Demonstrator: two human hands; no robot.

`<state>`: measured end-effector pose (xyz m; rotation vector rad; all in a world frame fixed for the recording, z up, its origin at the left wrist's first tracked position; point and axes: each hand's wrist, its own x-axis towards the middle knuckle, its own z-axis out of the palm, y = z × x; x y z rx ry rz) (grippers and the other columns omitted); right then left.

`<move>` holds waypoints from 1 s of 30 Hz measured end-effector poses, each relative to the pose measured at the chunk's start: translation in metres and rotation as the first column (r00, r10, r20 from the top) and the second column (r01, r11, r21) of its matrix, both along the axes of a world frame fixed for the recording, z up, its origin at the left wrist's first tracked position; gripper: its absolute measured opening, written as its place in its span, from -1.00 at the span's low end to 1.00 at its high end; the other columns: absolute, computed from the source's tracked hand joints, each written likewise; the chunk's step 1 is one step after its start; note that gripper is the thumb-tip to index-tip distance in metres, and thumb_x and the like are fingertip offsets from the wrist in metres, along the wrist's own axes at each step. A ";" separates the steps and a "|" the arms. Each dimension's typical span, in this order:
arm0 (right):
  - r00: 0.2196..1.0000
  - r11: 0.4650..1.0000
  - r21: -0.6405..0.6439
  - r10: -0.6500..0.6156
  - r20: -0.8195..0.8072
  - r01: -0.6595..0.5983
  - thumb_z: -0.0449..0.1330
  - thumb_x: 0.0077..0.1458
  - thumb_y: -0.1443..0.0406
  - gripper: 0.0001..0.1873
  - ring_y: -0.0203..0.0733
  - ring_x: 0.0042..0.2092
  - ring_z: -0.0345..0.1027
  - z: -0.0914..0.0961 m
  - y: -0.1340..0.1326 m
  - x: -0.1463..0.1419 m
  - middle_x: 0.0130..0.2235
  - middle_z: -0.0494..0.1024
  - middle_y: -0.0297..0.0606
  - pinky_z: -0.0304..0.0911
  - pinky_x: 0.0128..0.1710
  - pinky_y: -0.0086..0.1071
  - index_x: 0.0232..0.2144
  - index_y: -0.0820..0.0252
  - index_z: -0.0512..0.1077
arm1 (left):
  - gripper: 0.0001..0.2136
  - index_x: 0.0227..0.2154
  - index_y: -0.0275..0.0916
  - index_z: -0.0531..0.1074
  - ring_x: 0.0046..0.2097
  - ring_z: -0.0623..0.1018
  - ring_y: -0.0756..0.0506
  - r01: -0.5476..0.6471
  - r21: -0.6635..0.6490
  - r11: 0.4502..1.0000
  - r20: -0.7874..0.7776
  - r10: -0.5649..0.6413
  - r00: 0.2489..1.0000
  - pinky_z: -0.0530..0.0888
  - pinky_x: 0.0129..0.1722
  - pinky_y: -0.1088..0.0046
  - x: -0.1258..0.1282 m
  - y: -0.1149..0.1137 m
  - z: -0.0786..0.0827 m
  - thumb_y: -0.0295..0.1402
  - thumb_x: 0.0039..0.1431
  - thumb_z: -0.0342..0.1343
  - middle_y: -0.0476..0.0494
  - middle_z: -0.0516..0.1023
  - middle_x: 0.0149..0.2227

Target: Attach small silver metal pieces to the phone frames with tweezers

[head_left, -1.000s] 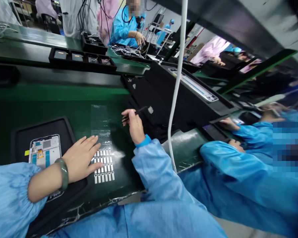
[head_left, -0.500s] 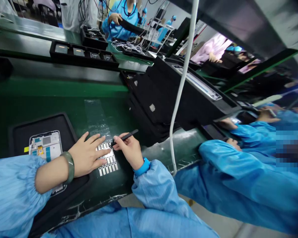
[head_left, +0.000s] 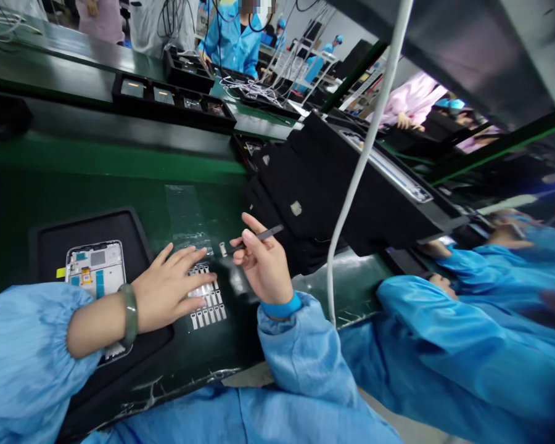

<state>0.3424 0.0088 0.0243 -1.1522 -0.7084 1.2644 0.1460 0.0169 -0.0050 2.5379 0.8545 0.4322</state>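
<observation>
My left hand lies flat with spread fingers on a clear sheet of small silvery stickers, covering part of it. In my right hand I grip black tweezers between thumb and fingers, above the mat to the right of the sheet. At the tweezers' tip is one small silvery sticker, apart from the sheet. Under my left wrist and sleeve, partly hidden, a tablet or phone housing with its inside showing lies on a black tray. A yellow tab sticks out at its left edge.
A clear film strip lies beyond the sheet. Stacked black trays stand at the right, behind a hanging white cable. Compartmented black trays sit at the back. A co-worker's blue sleeve is close on the right.
My right hand has lifted up and to the right from the sheet with the tweezers, and one sticker has come away at their tip. My left hand stays on the sheet.
</observation>
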 end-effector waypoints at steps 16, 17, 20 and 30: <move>0.704 0.710 0.095 0.655 0.274 -0.698 0.29 -0.02 0.26 -0.64 -0.32 -0.47 0.49 0.023 0.024 -0.106 -0.53 0.53 -0.43 0.43 -0.42 -0.46 -0.12 0.17 0.44 | -0.77 -0.34 -0.14 0.40 -0.16 0.48 -0.04 -0.299 -0.333 0.894 0.141 0.360 0.922 0.42 -0.11 0.43 -0.100 -0.020 0.029 -0.16 0.24 -0.09 -0.03 0.47 -0.23; 0.729 0.730 0.085 0.654 0.200 -0.678 0.29 -0.02 0.25 -0.65 -0.33 -0.49 0.48 0.024 0.028 -0.108 -0.51 0.54 -0.42 0.43 -0.45 -0.47 -0.14 0.17 0.43 | -0.76 -0.30 -0.13 0.41 -0.14 0.48 -0.05 -0.300 -0.338 0.892 0.114 0.355 0.928 0.43 -0.10 0.42 -0.106 -0.019 0.029 -0.14 0.23 -0.09 -0.04 0.48 -0.20; 0.844 0.842 0.081 0.536 -0.017 -0.533 0.30 -0.04 0.23 -0.74 -0.37 -0.50 0.48 0.021 0.042 -0.120 -0.44 0.57 -0.38 0.42 -0.49 -0.53 -0.27 0.18 0.43 | -0.65 -0.07 -0.10 0.35 0.03 0.43 -0.14 -0.364 -0.246 0.898 0.034 0.383 0.923 0.40 0.03 0.29 -0.129 -0.012 0.022 -0.04 0.19 -0.06 -0.11 0.42 0.01; 0.887 0.886 -0.059 0.462 0.019 -0.460 0.35 -0.15 0.19 -0.71 -0.38 -0.50 0.47 -0.017 0.056 -0.161 -0.47 0.54 -0.38 0.41 -0.49 -0.57 -0.40 0.23 0.42 | -0.52 -0.06 -0.22 0.31 0.16 0.34 -0.23 -0.460 0.113 0.881 -0.024 0.465 0.885 0.06 0.25 -0.03 -0.149 -0.021 -0.015 0.06 0.14 -0.05 -0.26 0.40 0.06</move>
